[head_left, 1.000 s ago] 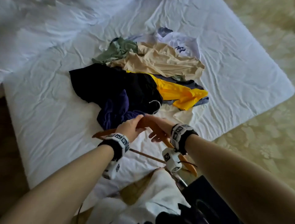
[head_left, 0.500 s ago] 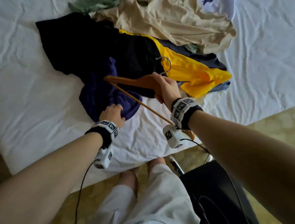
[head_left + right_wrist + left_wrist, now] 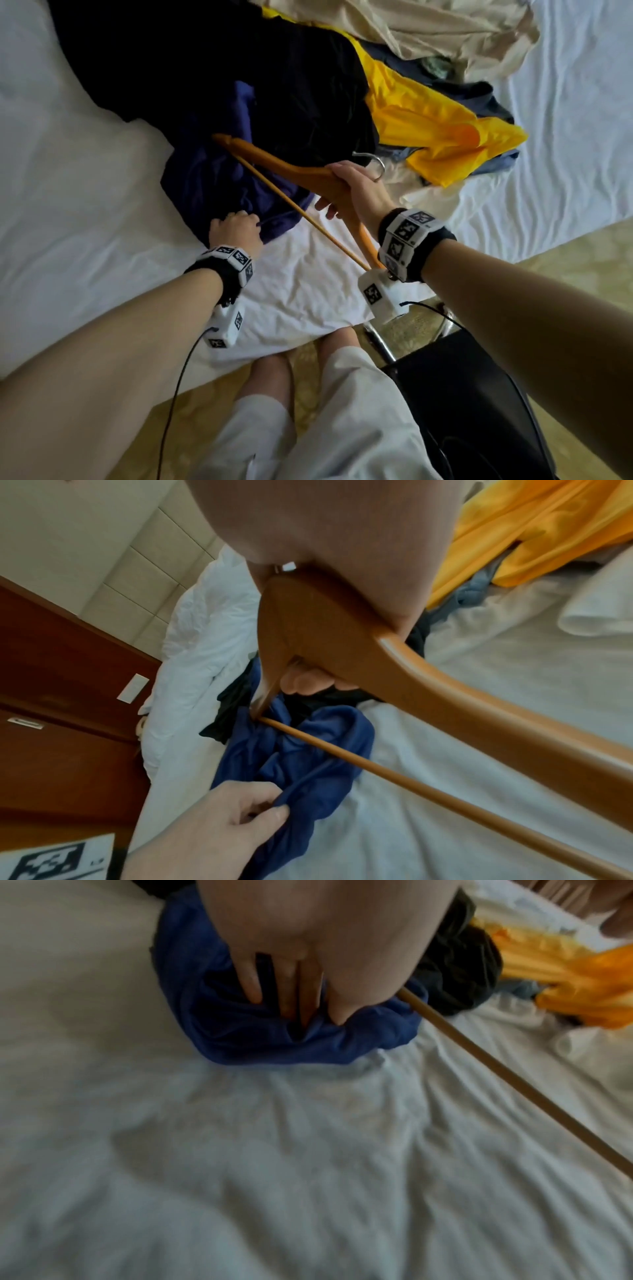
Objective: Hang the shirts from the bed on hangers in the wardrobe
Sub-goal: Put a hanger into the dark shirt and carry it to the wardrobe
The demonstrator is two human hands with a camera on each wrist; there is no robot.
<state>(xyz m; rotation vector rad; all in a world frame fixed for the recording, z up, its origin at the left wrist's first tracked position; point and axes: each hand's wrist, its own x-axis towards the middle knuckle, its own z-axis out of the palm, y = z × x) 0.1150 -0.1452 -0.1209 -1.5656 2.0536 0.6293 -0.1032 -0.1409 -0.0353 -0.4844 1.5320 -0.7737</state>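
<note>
A crumpled dark blue shirt (image 3: 212,178) lies at the near edge of a pile of shirts on the white bed (image 3: 85,212). My left hand (image 3: 236,228) pinches its near hem (image 3: 308,1031), fingers curled into the cloth (image 3: 284,804). My right hand (image 3: 352,192) grips a wooden hanger (image 3: 284,168) at its middle, just above the blue shirt. The hanger's metal hook (image 3: 375,164) points away from me. Its lower bar (image 3: 514,1077) crosses beside my left hand, and the hanger (image 3: 428,683) fills the right wrist view.
A black shirt (image 3: 281,75), a yellow shirt (image 3: 428,116) and a beige shirt (image 3: 428,31) lie heaped behind the blue one. A black chair (image 3: 472,404) with a metal frame stands by my right leg at the bed's edge. Brown wooden panelling (image 3: 51,696) rises beyond the bed.
My left hand let go of the hanger, dropped to the blue shirt and closed on its hem. My right hand kept the hanger and carried it over the pile.
</note>
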